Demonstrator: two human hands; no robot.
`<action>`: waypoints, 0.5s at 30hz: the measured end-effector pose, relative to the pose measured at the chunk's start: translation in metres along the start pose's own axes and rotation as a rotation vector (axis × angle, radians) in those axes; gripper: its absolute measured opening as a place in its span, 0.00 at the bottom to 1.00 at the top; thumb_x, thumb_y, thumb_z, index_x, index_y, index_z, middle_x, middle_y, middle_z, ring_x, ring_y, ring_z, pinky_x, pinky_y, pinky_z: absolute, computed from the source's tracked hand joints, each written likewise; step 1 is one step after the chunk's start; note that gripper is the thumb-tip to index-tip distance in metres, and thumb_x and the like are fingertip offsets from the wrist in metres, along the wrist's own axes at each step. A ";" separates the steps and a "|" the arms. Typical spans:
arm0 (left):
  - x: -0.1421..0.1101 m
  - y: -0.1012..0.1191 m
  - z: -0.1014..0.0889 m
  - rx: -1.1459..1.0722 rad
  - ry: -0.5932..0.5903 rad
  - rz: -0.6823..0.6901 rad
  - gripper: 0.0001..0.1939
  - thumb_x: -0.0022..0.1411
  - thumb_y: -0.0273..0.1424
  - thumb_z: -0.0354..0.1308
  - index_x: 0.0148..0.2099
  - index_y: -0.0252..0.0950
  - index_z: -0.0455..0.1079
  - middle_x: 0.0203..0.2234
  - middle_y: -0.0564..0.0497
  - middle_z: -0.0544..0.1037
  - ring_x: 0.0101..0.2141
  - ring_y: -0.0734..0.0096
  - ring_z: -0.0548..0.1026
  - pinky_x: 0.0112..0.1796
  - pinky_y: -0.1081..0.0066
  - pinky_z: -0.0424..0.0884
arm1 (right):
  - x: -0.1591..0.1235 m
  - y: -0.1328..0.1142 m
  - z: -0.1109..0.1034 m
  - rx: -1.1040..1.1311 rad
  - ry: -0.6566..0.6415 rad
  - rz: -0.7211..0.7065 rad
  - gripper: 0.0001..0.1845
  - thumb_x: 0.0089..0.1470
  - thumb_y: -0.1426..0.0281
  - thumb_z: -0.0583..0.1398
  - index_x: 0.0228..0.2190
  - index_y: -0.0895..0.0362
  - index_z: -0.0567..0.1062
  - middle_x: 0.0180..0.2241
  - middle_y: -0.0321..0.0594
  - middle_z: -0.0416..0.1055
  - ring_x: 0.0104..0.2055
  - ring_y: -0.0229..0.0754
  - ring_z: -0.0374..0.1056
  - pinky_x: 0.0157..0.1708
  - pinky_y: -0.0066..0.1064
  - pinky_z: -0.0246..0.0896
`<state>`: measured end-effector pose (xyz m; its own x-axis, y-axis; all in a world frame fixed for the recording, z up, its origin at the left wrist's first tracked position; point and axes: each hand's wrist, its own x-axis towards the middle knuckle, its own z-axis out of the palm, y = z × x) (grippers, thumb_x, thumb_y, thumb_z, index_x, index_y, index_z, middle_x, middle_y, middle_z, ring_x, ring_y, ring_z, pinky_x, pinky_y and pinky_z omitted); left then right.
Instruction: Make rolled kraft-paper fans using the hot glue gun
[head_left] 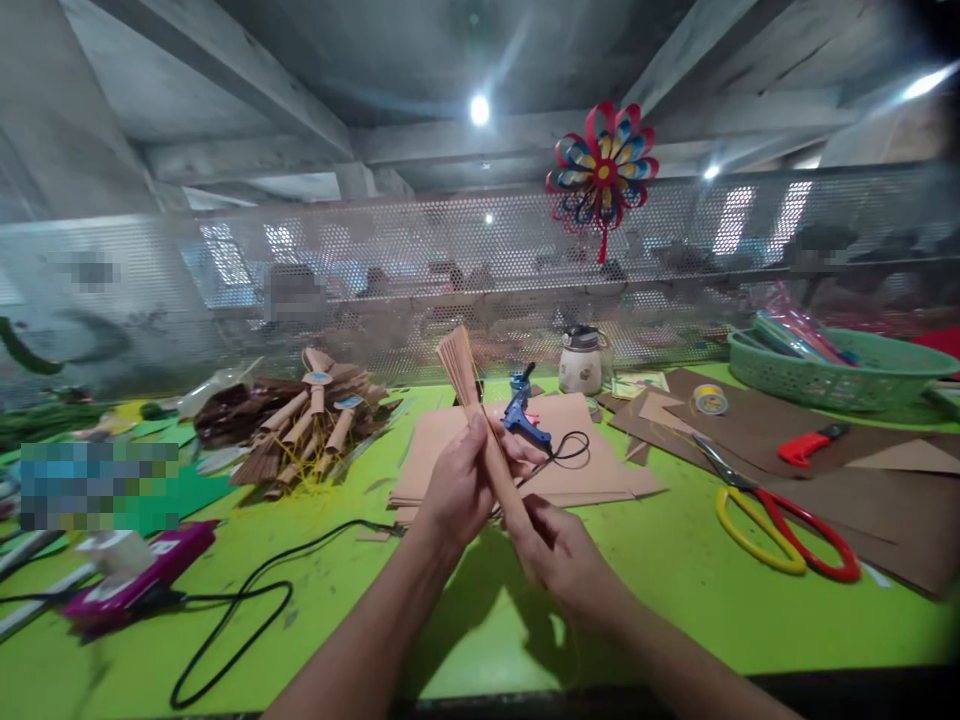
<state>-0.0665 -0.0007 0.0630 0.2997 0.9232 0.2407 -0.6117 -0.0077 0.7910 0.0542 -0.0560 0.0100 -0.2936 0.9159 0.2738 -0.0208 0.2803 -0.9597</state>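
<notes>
My left hand (459, 482) and right hand (559, 555) are closed around the paper bundle (489, 450), above the near-centre table (637, 610). Judged light and semi-stiff; grip the rolled shaft, since the fanned end may crease.

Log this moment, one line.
left hand: on roll, middle | right hand: on roll, lower end | glue gun: on table | scissors: right, on table

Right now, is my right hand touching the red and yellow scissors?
Apart. The head view shows bare green tabletop between the right hand and the scissors; that hand is on the brown paper roll.
</notes>
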 end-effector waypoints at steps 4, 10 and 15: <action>0.009 0.000 -0.011 -0.001 0.092 0.038 0.12 0.65 0.37 0.53 0.35 0.33 0.65 0.18 0.53 0.70 0.23 0.72 0.74 0.25 0.75 0.70 | 0.000 0.003 -0.005 -0.060 0.009 0.006 0.22 0.59 0.53 0.54 0.24 0.56 0.63 0.21 0.30 0.54 0.23 0.33 0.50 0.22 0.27 0.46; 0.020 -0.004 -0.024 0.018 0.287 0.008 0.11 0.65 0.36 0.52 0.33 0.34 0.63 0.18 0.52 0.71 0.22 0.70 0.75 0.27 0.73 0.72 | 0.001 0.016 -0.004 -0.030 -0.018 0.123 0.25 0.57 0.48 0.53 0.22 0.55 0.62 0.16 0.30 0.56 0.18 0.33 0.51 0.18 0.26 0.43; 0.024 -0.003 -0.029 -0.010 0.346 0.030 0.12 0.65 0.37 0.53 0.32 0.34 0.62 0.18 0.52 0.72 0.23 0.69 0.76 0.29 0.71 0.73 | -0.001 0.020 -0.003 -0.019 0.100 0.205 0.28 0.55 0.45 0.52 0.20 0.56 0.63 0.14 0.31 0.57 0.17 0.32 0.49 0.17 0.26 0.41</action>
<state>-0.0785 0.0322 0.0503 0.0161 0.9982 0.0574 -0.6244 -0.0349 0.7803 0.0566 -0.0504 -0.0095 -0.1934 0.9779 0.0792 0.0475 0.0900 -0.9948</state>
